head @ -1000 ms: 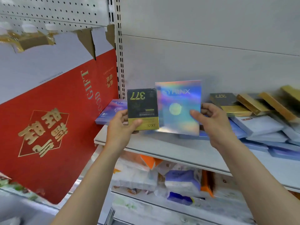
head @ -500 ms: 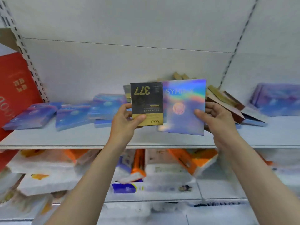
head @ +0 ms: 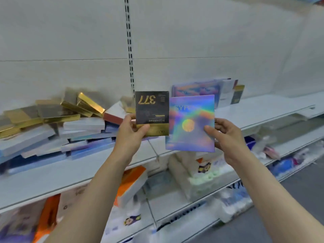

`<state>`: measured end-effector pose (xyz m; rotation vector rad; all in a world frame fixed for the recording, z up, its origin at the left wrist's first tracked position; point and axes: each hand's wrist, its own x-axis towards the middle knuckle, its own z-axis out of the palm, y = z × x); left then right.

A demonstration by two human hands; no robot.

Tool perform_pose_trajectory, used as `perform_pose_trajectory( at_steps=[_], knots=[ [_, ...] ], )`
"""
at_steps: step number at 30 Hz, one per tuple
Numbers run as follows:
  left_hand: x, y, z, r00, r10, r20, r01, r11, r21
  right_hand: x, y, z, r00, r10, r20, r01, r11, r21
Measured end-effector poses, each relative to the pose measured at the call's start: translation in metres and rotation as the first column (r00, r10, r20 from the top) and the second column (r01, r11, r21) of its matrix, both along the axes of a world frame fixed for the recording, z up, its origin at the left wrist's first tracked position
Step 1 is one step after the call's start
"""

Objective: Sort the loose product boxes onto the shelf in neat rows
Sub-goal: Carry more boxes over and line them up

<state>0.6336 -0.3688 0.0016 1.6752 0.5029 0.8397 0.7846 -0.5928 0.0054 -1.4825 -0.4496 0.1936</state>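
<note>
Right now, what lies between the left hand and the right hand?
In the head view, two boxes side by side: the black-and-gold box gripped by the left hand, and the holographic blue-purple box held by the right hand.

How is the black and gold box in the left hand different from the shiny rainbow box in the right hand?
The black and gold box is smaller and narrower; the holographic box is larger and nearly square. The black and gold box is dark with a gold band and its "377" upside down; the holographic box shimmers blue and pink around a round yellow spot. Both are flat, held upright above the shelf, one in the left hand, one in the right hand.
</note>
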Motion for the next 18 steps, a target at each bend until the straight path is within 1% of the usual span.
perform_pose_trajectory(
  at_steps=[5,9,14,18],
  knots=[
    [0.093,-0.008,0.011,0.999,-0.013,0.043,0.012,1.0,0.023,0.092,-0.021,-0.001,0.999,-0.045,0.012,0.045,0.999,-0.022],
    [0.166,-0.006,0.023,0.998,-0.028,0.062,0.029,1.0,-0.012,0.179,-0.019,0.005,0.999,-0.047,0.019,0.048,0.998,-0.035],
    [0.246,-0.001,0.031,0.998,-0.045,0.034,0.045,0.999,-0.008,0.278,-0.009,0.004,0.999,-0.037,0.014,0.038,0.997,-0.063],
    [0.294,0.002,0.029,1.0,-0.028,0.004,0.027,1.0,0.007,0.343,-0.004,-0.011,1.0,-0.017,-0.016,0.016,0.996,-0.089]
  ],
)
